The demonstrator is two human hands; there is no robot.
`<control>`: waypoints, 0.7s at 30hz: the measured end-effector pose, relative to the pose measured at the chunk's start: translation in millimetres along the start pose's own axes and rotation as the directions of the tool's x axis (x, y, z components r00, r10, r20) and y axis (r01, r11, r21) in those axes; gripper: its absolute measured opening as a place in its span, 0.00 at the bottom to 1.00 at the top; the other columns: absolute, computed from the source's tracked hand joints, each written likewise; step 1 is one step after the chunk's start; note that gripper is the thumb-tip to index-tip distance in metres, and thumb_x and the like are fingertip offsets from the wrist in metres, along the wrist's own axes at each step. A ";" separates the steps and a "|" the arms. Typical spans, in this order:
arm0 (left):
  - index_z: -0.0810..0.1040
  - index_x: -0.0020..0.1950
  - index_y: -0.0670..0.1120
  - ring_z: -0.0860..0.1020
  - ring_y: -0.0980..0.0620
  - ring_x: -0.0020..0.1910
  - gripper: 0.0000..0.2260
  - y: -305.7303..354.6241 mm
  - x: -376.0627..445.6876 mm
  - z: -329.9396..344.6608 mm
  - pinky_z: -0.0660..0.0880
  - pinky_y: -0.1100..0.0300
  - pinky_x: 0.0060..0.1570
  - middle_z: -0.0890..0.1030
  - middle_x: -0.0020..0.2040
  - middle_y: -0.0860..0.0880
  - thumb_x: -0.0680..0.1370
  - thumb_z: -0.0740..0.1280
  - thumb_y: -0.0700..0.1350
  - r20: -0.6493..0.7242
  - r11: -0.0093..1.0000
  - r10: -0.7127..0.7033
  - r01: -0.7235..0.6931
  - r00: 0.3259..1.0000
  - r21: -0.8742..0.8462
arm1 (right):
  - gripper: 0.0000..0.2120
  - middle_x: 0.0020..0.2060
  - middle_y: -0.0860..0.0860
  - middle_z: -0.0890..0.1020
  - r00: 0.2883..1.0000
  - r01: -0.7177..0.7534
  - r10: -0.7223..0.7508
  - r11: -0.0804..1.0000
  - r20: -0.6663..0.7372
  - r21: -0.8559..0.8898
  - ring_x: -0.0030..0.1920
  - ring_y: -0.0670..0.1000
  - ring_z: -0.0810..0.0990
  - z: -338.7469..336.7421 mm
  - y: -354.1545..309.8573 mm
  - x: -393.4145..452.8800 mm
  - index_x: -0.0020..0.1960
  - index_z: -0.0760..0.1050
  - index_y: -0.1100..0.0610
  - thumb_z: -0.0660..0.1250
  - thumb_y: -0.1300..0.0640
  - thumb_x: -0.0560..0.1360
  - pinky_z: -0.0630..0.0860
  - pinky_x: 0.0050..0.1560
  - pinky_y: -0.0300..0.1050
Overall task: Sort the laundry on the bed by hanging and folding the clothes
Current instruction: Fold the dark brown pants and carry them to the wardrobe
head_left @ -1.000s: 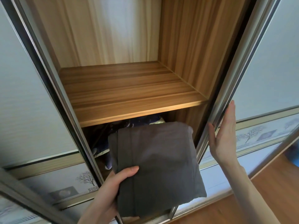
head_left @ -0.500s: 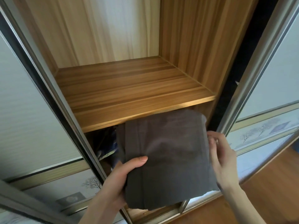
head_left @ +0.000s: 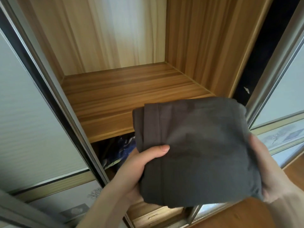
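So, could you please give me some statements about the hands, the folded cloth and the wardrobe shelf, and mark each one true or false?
1. Both the left hand and the right hand hold the folded dark grey garment. True.
2. The garment lies flat on the wooden wardrobe shelf. False: it is held in front of the shelf.
3. The wooden shelf carries a pile of clothes. False: nothing shows on it.
4. Dark blue patterned fabric shows below the shelf. True.
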State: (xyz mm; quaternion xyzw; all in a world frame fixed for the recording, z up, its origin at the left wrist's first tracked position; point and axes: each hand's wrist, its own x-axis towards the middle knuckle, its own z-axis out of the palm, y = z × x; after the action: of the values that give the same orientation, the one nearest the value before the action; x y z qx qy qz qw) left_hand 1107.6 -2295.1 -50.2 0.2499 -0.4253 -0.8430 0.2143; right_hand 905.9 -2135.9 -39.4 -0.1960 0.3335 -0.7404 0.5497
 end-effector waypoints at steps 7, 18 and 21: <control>0.82 0.67 0.44 0.87 0.40 0.55 0.25 45.3 30.5 8.0 0.85 0.50 0.47 0.86 0.58 0.40 0.69 0.78 0.41 -0.068 0.975 0.204 -0.196 0.977 0.109 | 0.17 0.54 0.55 0.88 0.969 0.115 -0.219 0.810 -0.116 -0.576 0.50 0.54 0.89 21.4 -45.7 43.5 0.56 0.86 0.50 0.78 0.54 0.67 0.84 0.41 0.43; 0.79 0.67 0.53 0.87 0.52 0.53 0.21 100.2 75.3 -7.9 0.84 0.49 0.56 0.88 0.55 0.53 0.75 0.79 0.50 -0.322 0.842 0.510 -0.386 0.798 0.378 | 0.32 0.59 0.47 0.82 0.948 0.169 -0.317 0.572 -0.027 -0.803 0.51 0.46 0.85 63.0 -80.4 148.5 0.74 0.68 0.49 0.77 0.46 0.74 0.82 0.39 0.35; 0.79 0.66 0.52 0.87 0.53 0.52 0.20 105.7 88.0 -16.3 0.84 0.53 0.53 0.87 0.56 0.52 0.76 0.79 0.49 -0.383 0.821 0.535 -0.355 0.753 0.447 | 0.33 0.59 0.47 0.81 0.953 0.161 -0.303 0.521 -0.005 -0.838 0.53 0.48 0.83 62.9 -77.4 175.6 0.77 0.66 0.50 0.76 0.47 0.76 0.80 0.36 0.34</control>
State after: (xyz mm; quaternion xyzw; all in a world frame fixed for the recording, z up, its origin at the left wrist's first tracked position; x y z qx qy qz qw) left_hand 1064.2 -2413.2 7.6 0.3793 -0.5455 -0.5848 0.4654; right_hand 838.4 -2305.9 46.2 -0.4180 0.6536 -0.5744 0.2611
